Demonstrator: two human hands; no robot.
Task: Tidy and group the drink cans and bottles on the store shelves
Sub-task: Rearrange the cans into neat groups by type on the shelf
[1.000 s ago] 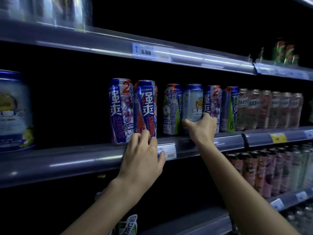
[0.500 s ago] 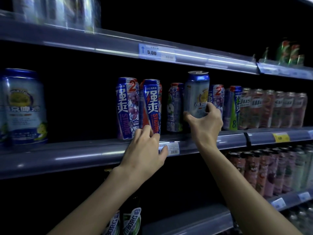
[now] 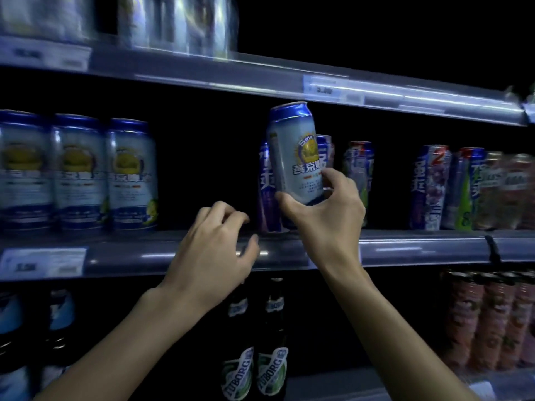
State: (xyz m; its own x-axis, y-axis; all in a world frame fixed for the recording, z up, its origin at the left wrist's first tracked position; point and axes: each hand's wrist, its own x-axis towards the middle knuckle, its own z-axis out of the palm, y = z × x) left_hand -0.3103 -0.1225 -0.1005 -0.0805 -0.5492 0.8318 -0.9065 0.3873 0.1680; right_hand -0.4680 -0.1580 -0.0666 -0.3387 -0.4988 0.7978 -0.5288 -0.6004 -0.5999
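Right hand (image 3: pixel 327 215) raised — grip on tilted can (image 3: pixel 295 151).

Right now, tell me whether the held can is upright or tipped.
Tipped slightly: the pale blue can leans left in the right hand, off the shelf.

A white price label (image 3: pixel 43 263) is fixed to the front rail at the left end of the middle shelf. A second price label (image 3: pixel 333 89), blurred and unreadable, sits on the rail of the shelf above. A black divider clip (image 3: pixel 494 250) crosses the middle rail at the right.
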